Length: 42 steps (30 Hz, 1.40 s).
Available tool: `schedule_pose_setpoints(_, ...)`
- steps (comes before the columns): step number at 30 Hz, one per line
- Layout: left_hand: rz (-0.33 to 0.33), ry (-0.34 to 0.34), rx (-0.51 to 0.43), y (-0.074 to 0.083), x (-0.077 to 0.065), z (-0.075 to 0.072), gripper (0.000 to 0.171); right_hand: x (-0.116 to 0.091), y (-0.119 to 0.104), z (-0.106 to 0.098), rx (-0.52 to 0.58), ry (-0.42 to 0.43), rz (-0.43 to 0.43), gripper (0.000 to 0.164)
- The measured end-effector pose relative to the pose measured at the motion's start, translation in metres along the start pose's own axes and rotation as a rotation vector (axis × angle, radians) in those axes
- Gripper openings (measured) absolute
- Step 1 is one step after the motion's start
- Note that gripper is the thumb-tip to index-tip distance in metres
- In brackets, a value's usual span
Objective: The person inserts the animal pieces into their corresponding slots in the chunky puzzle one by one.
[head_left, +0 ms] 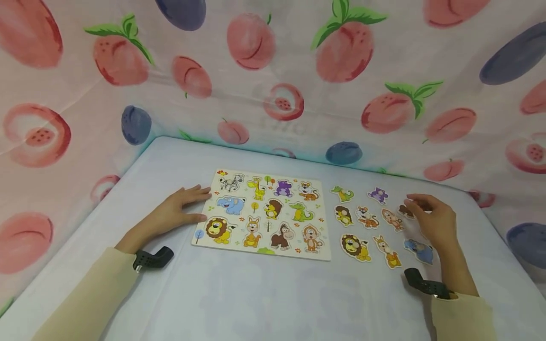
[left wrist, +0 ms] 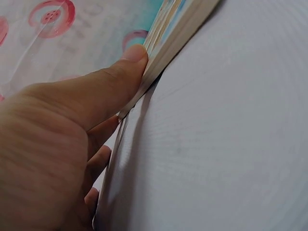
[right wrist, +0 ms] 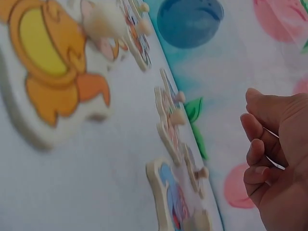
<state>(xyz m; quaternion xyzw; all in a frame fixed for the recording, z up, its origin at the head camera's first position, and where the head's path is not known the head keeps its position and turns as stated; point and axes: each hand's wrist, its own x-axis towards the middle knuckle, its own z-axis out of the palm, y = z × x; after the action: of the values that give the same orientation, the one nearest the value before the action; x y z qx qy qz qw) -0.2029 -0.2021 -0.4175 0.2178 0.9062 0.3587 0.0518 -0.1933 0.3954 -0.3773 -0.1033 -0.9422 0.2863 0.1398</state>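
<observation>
A wooden animal puzzle board (head_left: 264, 251) lies flat on the table. My left hand (head_left: 177, 208) touches its left edge with straight fingers; in the left wrist view the thumb (left wrist: 120, 79) rests against the board's edge (left wrist: 163, 57). Above the far right puzzle pieces hovers my right hand (head_left: 437, 225), fingers loosely bent and holding nothing. Beneath its fingertips lies a brown gorilla piece (head_left: 406, 211), partly hidden. Close by are the blue elephant piece (head_left: 420, 251) and the monkey piece (head_left: 392, 219). Knobs on the pieces show in the right wrist view, where the kangaroo piece (right wrist: 53, 62) looms near.
Other loose pieces lie right of the board: crocodile (head_left: 342, 193), purple hippo (head_left: 378, 194), hedgehog (head_left: 343, 216), tiger (head_left: 367, 217), lion (head_left: 356, 247) and kangaroo (head_left: 388, 252). A fruit-patterned cloth (head_left: 239, 99) hangs behind the white-covered table (head_left: 256, 298).
</observation>
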Motion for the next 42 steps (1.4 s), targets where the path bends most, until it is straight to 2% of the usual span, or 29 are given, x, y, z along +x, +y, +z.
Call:
schedule_pose_setpoints(5,-0.013,-0.005,-0.004,0.000,-0.001,0.000,0.068,0.001,0.015,-0.003,0.008,-0.010,0.087,0.050)
schedule_pose_setpoints(12,-0.034,-0.007,-0.010,0.001,-0.002,-0.001,0.069,-0.003,0.039,-0.012,-0.024,-0.007,0.154,0.052)
schedule_pose_setpoints(17,-0.016,-0.001,-0.011,0.000,-0.002,0.000,0.067,-0.006,0.060,-0.018,-0.031,-0.016,0.225,0.057)
schedule_pose_setpoints(21,-0.003,0.002,-0.012,0.000,-0.001,0.000,0.067,-0.008,0.074,-0.019,-0.036,-0.039,0.284,0.060)
schedule_pose_setpoints(26,-0.032,-0.004,-0.019,-0.001,-0.001,0.000,0.068,-0.009,0.083,-0.018,-0.008,-0.043,0.357,0.065)
schedule_pose_setpoints(31,-0.037,-0.004,-0.015,0.000,-0.001,-0.001,0.068,-0.010,0.088,-0.016,-0.010,-0.031,0.381,0.063)
schedule_pose_setpoints(42,-0.030,-0.004,-0.013,-0.001,0.000,0.000,0.068,-0.011,0.093,-0.012,-0.062,-0.050,0.326,0.060)
